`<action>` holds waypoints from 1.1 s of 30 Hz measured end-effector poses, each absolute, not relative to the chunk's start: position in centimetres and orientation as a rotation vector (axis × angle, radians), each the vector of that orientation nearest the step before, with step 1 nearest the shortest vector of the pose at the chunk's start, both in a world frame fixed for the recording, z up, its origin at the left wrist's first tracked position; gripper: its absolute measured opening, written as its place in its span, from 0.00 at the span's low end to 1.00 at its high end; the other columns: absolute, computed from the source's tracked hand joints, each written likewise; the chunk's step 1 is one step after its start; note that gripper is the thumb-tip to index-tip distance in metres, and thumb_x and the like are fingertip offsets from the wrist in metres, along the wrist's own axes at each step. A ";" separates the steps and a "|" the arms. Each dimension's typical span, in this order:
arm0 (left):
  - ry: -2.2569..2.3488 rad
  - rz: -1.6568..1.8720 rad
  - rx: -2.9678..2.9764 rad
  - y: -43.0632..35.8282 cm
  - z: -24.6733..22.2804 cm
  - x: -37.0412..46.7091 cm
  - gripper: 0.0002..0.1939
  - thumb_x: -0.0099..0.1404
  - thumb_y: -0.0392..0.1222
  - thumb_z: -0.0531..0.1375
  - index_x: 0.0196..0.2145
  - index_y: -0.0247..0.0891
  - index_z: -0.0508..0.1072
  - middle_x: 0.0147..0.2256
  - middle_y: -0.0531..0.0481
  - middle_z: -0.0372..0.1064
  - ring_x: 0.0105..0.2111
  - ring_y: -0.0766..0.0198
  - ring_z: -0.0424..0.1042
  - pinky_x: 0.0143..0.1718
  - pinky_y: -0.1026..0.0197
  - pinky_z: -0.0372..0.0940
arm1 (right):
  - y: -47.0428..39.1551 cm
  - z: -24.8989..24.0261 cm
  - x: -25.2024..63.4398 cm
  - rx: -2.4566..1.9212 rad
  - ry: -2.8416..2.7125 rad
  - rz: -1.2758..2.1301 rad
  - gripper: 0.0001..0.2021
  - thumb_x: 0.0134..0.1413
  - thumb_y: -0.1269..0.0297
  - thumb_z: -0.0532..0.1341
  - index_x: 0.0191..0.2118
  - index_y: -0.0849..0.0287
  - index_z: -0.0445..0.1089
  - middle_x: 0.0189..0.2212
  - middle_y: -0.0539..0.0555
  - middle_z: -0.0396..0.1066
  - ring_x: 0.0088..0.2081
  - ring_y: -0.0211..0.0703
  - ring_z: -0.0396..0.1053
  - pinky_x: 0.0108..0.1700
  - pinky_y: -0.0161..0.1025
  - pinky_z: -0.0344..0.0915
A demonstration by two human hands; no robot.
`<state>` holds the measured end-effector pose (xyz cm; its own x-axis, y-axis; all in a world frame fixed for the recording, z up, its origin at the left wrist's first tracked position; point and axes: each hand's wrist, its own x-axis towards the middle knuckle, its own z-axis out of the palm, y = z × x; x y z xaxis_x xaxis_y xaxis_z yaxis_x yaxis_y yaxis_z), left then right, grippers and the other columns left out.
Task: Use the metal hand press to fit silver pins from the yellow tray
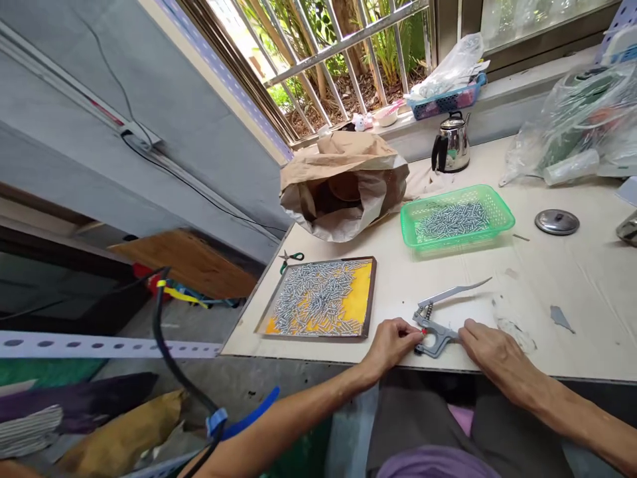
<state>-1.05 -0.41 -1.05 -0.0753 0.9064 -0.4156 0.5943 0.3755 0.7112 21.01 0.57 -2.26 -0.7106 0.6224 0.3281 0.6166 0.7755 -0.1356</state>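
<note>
Grey pliers [438,340], head view, sitting right between the hands! Right hand [490,348] is clamped on the handle end; left hand [391,345] has fingertips at the nose, pinching or merely touching, can't tell. Left of that hand, a tray [360,299] of pins [318,295]; ahead, a green basket [458,243] holding more.

Past your L hand [391,341], you've bare counter [391,282] btwn the tray of metal pcs [360,296] & spring-loaded pliers [442,335]; paper bag [343,164] + green basket [460,241] block the far end. R side: flat grey scrap [561,318].
</note>
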 end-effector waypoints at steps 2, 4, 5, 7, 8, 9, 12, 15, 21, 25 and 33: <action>1.784 0.414 1.319 -0.3 -0.8 -1.0 0.10 0.52 0.41 0.60 0.27 0.33 0.79 0.27 0.50 0.76 0.29 0.63 0.71 0.28 0.67 0.60 | 0.6 -2.1 21.0 -0.952 -2.617 0.061 0.15 0.44 0.86 0.49 0.28 0.56 0.55 0.25 0.50 0.63 0.23 0.39 0.61 0.25 0.35 0.53; 1.769 0.349 1.295 -0.2 -0.7 -1.0 0.10 0.53 0.42 0.60 0.24 0.32 0.77 0.21 0.52 0.72 0.24 0.66 0.68 0.24 0.67 0.56 | 0.8 -2.1 21.0 -0.953 -2.630 0.121 0.14 0.44 0.85 0.49 0.28 0.55 0.55 0.25 0.50 0.63 0.23 0.38 0.61 0.25 0.35 0.52; 1.751 0.313 1.271 -0.1 -0.6 -1.0 0.11 0.53 0.42 0.60 0.22 0.31 0.76 0.17 0.54 0.68 0.21 0.68 0.65 0.22 0.67 0.54 | 0.9 -2.1 21.0 -0.955 -2.635 0.148 0.14 0.44 0.85 0.49 0.28 0.55 0.55 0.25 0.50 0.63 0.23 0.38 0.61 0.25 0.35 0.52; 1.717 0.264 1.217 -0.1 -0.7 -1.0 0.13 0.54 0.43 0.59 0.18 0.32 0.72 0.12 0.57 0.60 0.16 0.71 0.58 0.19 0.67 0.49 | 1.0 -2.3 21.0 -0.961 -2.643 0.180 0.14 0.45 0.85 0.49 0.28 0.55 0.55 0.25 0.50 0.62 0.23 0.38 0.60 0.25 0.35 0.51; 1.707 0.260 1.196 -0.1 -0.7 -1.0 0.14 0.54 0.43 0.59 0.16 0.32 0.70 0.11 0.58 0.56 0.15 0.72 0.56 0.19 0.67 0.48 | 1.0 -2.5 21.0 -0.966 -2.644 0.184 0.14 0.45 0.86 0.49 0.28 0.55 0.55 0.25 0.49 0.62 0.23 0.38 0.60 0.25 0.35 0.51; 1.700 0.265 1.181 -0.1 -0.7 -1.0 0.14 0.54 0.43 0.59 0.16 0.33 0.68 0.10 0.59 0.54 0.14 0.73 0.54 0.18 0.67 0.47 | 1.0 -2.6 21.0 -0.970 -2.646 0.184 0.15 0.45 0.86 0.49 0.28 0.55 0.55 0.25 0.49 0.61 0.23 0.37 0.59 0.25 0.35 0.50; 1.675 0.269 1.095 -0.1 -0.6 -0.8 0.11 0.52 0.41 0.60 0.17 0.33 0.67 0.11 0.60 0.54 0.14 0.74 0.53 0.18 0.68 0.48 | 1.0 -2.8 21.0 -0.983 -2.661 0.190 0.15 0.44 0.86 0.49 0.29 0.56 0.55 0.25 0.49 0.60 0.23 0.38 0.58 0.24 0.36 0.47; 1.638 0.242 0.953 -0.1 -0.4 -0.7 0.09 0.49 0.41 0.62 0.19 0.33 0.69 0.13 0.60 0.59 0.15 0.72 0.58 0.20 0.67 0.57 | 1.1 -2.6 21.0 -0.965 -2.697 0.253 0.14 0.44 0.85 0.49 0.30 0.56 0.57 0.26 0.49 0.61 0.24 0.38 0.58 0.25 0.36 0.48; 1.610 0.246 0.910 -0.7 -0.3 -0.7 0.12 0.47 0.42 0.65 0.17 0.33 0.68 0.13 0.59 0.59 0.15 0.72 0.59 0.18 0.67 0.60 | 1.3 -2.4 21.2 -0.950 -2.766 0.361 0.11 0.51 0.81 0.51 0.33 0.57 0.61 0.29 0.50 0.64 0.26 0.38 0.60 0.27 0.36 0.52; 1.602 0.285 0.902 -1.0 0.3 -0.6 0.14 0.48 0.44 0.65 0.16 0.34 0.66 0.13 0.59 0.59 0.15 0.73 0.57 0.17 0.68 0.59 | 2.3 -2.4 21.7 -0.993 -2.760 0.377 0.05 0.54 0.64 0.59 0.38 0.56 0.66 0.39 0.57 0.68 0.39 0.46 0.65 0.36 0.40 0.60; 1.681 0.194 0.867 -0.8 0.3 -0.2 0.14 0.51 0.40 0.64 0.15 0.34 0.65 0.11 0.59 0.58 0.12 0.74 0.56 0.14 0.69 0.57 | 5.4 -2.8 21.8 -1.073 -2.824 0.345 0.46 0.35 0.41 0.67 0.61 0.58 0.56 0.59 0.67 0.56 0.61 0.67 0.49 0.57 0.61 0.50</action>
